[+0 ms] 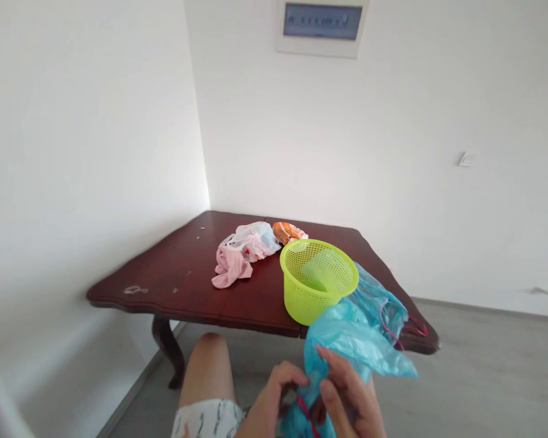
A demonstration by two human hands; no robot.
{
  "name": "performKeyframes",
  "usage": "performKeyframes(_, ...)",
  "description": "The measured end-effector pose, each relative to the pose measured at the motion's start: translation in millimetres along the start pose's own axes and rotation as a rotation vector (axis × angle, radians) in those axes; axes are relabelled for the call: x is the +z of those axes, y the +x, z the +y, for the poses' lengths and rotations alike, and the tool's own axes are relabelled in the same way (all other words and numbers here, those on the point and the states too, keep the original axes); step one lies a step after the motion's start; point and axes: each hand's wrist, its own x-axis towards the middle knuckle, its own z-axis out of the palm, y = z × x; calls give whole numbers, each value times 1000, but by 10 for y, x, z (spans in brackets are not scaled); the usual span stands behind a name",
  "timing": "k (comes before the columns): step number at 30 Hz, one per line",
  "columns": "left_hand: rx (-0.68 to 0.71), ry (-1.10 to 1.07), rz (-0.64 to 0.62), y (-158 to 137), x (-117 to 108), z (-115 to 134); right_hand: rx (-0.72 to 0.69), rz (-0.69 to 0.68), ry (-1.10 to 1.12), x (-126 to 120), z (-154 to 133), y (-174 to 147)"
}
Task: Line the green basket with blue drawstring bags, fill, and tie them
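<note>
A translucent blue plastic bag [351, 334] with a red drawstring is gathered low in front of me, close to the table's front edge. My left hand [276, 392] closes its fingers on the bunched plastic from the left. Opposite it, my right hand [351, 395] pinches the same bag, thumb and fingers bent beside the string. The bag's loose end flares up and to the right. Just beyond stands a yellow-green plastic basket [301, 298] with mesh sides. Beside the basket lies another blue plastic bag [372, 292], with a pink string trailing from it.
On the dark red wooden table [182, 267] lie a pink cloth [232, 267], a white plastic bag [258, 237] and an orange-and-white packet [290, 232]. White walls meet behind the table. My bare knee [210, 365] is below its front edge.
</note>
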Motion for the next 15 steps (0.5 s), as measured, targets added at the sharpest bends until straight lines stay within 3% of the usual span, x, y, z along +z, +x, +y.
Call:
performKeyframes(7, -292, -182, 264, 285, -8, 386, -139, -202, 201, -42, -40, 54)
performKeyframes(9, -360, -259, 300, 333, 29, 424, -146, -241, 145, -119, -34, 27)
performKeyframes(12, -419, -256, 304, 349, 90, 434, -177, -272, -59, -208, 41, -56)
performKeyframes(15, -425, -131, 215, 349, 150, 426, -145, -256, -139, -215, 153, -125)
